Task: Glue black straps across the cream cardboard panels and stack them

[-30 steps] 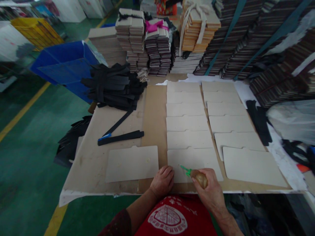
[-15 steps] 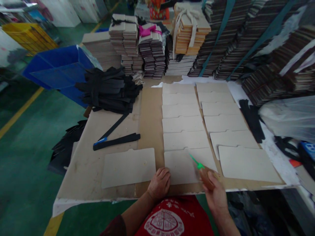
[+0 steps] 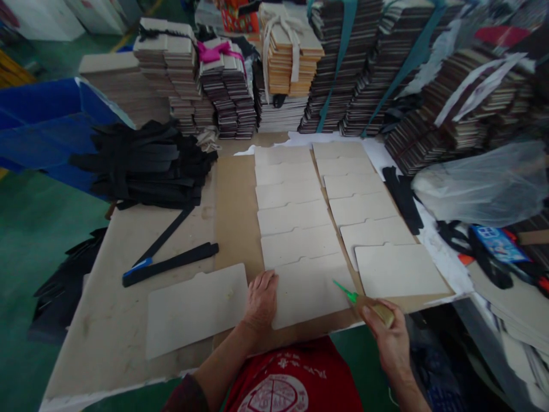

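Note:
A squeeze bottle with a green nozzle (image 3: 380,309) is gripped in my right hand (image 3: 397,337), tilted so its nozzle tip points at the right part of the front card (image 3: 306,292) of the middle column. The bottle's contents are hard to make out. My left hand (image 3: 261,300) lies with fingers extended at that card's left edge. Left of it rests a single beige card (image 3: 195,309) with a small notch in its top edge. Similar cards overlap in two columns, the right one ending in a front card (image 3: 398,270).
At left on the table (image 3: 103,332) lie a pile of black strips (image 3: 146,163), a folded black strip (image 3: 171,264) and a blue-handled tool (image 3: 141,265). Tied card stacks (image 3: 229,91) line the back. A blue bin (image 3: 38,126) stands left; a plastic bag (image 3: 484,183) lies right.
The view has swung right, so the table's things appear further left. My right hand and the bottle have shifted rightward over the front card. My left hand stays at its left edge.

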The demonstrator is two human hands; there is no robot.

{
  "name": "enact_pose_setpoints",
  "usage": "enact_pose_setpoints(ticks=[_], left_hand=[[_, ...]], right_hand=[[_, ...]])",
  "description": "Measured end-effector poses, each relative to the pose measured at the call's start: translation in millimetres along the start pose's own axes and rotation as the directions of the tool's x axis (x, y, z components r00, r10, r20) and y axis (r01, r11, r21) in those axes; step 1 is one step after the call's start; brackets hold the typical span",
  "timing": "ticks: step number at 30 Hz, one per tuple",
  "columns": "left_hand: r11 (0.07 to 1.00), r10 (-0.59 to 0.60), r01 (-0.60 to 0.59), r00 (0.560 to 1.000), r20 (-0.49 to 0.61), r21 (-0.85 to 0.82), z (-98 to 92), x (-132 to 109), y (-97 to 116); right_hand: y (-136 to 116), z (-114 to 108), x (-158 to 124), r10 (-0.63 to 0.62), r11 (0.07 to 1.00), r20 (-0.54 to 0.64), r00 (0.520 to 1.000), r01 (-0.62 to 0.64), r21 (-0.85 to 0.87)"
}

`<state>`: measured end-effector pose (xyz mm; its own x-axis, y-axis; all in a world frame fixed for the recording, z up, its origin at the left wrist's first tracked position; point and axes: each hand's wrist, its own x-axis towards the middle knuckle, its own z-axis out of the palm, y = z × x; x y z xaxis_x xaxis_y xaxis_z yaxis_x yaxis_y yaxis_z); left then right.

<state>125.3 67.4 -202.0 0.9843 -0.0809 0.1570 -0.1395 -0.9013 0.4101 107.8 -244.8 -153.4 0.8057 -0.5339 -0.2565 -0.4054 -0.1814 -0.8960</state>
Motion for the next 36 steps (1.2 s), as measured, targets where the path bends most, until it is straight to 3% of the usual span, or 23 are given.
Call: enact_pose_setpoints(ticks=[3, 10, 17, 26, 33, 36], left_hand=[[1.0, 0.006, -0.006, 1.0, 0.003, 0.011, 6.8, -0.2, -6.4], [0.998, 0.058, -0.058, 0.998, -0.008, 0.018, 13.7, -2.5, -13.5], [0.996, 0.085, -0.085, 0.996, -0.019, 0.027, 15.3, -3.6, -16.3], [0.996, 0.085, -0.085, 0.996, -0.015, 0.027, 15.7, -2.7, -16.0], [0.996, 0.087, -0.087, 0.996, 0.002, 0.033, 16.6, -3.0, -17.0], [0.996, 0.081, -0.081, 0.997, 0.004, 0.039, 16.6, -3.7, -16.6]], right_hand=[[-4.9, 5.2, 0.3, -0.042, 0.99, 0.045, 0.998, 0.048, -0.131], [-6.0, 12.5, 7.0, -0.148, 0.956, 0.113, 0.983, 0.171, -0.239], [-18.0, 11.1, 15.7, -0.378, 0.807, 0.186, 0.907, 0.422, -0.413], [-39.9, -0.1, 18.6, -0.279, 0.745, 0.262, 0.924, 0.38, -0.548], [-28.6, 2.6, 16.3, -0.255, 0.82, 0.27, 0.928, 0.356, -0.449], [-22.3, 10.4, 12.0, -0.159, 0.907, 0.19, 0.969, 0.219, -0.359]])
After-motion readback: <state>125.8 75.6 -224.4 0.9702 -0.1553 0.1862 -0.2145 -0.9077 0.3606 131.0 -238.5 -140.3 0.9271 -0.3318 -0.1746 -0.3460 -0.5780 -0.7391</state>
